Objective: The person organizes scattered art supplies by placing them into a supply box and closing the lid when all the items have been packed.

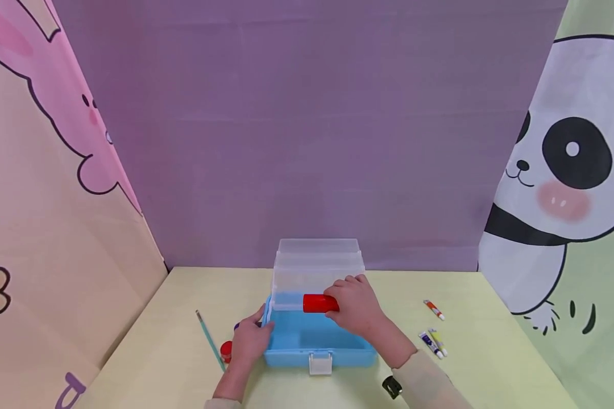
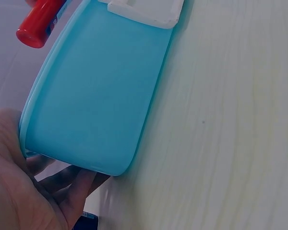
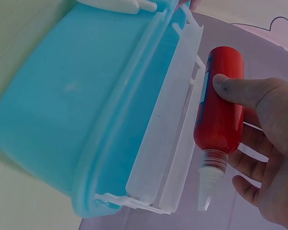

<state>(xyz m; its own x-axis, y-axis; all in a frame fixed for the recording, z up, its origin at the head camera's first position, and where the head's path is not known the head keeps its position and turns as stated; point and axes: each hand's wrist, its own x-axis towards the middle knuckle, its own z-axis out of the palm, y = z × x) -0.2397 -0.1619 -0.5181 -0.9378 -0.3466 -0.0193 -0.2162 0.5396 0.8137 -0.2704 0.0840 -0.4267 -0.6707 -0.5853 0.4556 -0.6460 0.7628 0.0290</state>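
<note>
A blue storage box [image 1: 286, 359] with a white front latch [image 1: 320, 364] stands open on the table. Its translucent trays and lid [image 1: 317, 264] are swung up at the back. At the left end of the box, my left hand [image 1: 251, 341] grips the rim; the fingers lie along the outer wall in the left wrist view. My right hand [image 1: 357, 307] holds a red bottle [image 3: 221, 110] tilted sideways above the box's open compartment. A clear nozzle [image 3: 209, 179] tips the bottle, beyond the hand in the right wrist view; the head view hides it.
Left of the box lie a teal pencil-like stick [image 1: 210, 339] and a small red jar [image 1: 226, 352]. A dark blue item [image 2: 86, 222] sits behind my left hand. Paint tubes, one orange-red [image 1: 434, 309], one purple [image 1: 431, 345], one yellow [image 1: 438, 342], and a small black object [image 1: 391, 387] are at right.
</note>
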